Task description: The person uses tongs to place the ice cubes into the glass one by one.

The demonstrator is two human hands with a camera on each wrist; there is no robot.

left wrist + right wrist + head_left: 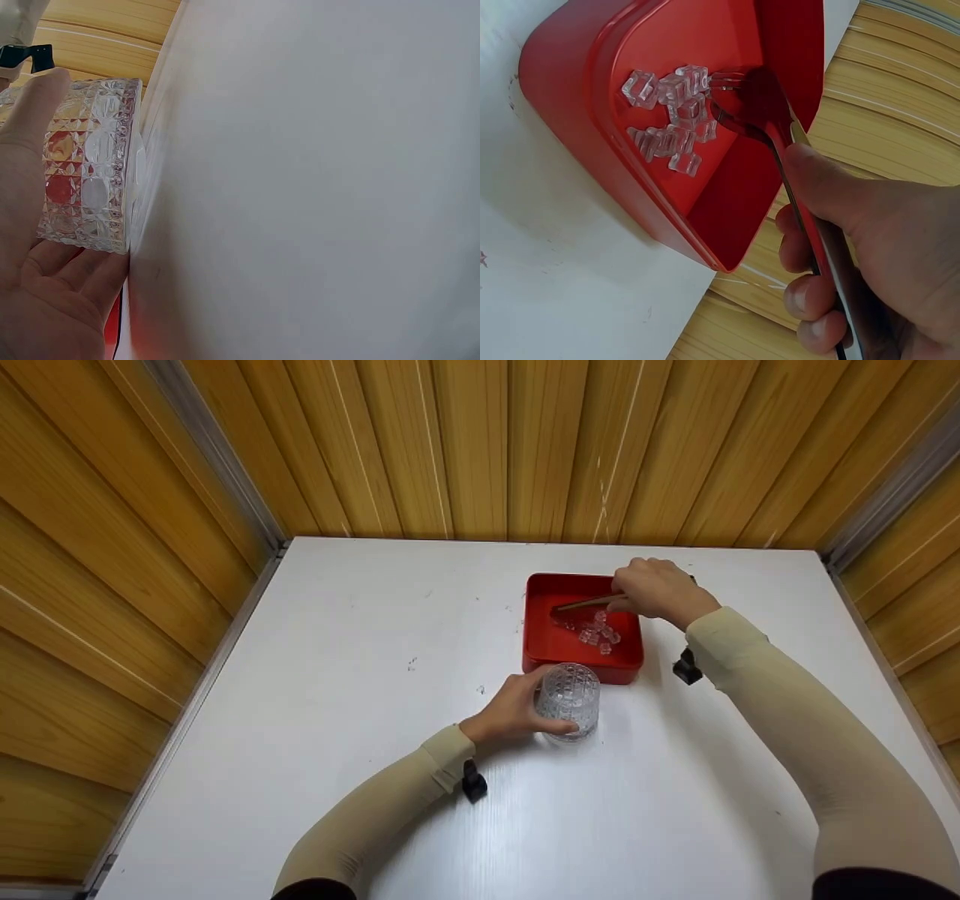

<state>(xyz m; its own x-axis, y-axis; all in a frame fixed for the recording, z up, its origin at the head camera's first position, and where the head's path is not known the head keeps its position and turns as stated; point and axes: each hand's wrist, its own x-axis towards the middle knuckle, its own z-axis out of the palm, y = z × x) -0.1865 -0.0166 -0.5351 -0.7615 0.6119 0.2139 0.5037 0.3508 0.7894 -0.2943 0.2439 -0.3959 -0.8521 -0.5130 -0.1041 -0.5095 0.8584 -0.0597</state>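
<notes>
In the head view, my left hand [514, 711] grips a clear cut-glass tumbler [570, 690], thumb on the near side, just in front of a red square tray [547, 651]. The tumbler [94, 161] is upright, its base at or very near the tabletop; I see nothing inside it. My right hand [660, 591] holds metal tongs [589, 602] over the tray's far right side. In the right wrist view, the fork-like tips of the tongs [815, 225] reach down beside a cluster of clear ice cubes [686, 112] on the tray floor.
A white table [360, 660] lies under everything, with small dark marks on its surface. Wood-panelled walls [465, 450] stand behind and at both sides, with metal frame posts at the corners. The tray's raised rim [660, 195] surrounds the cubes.
</notes>
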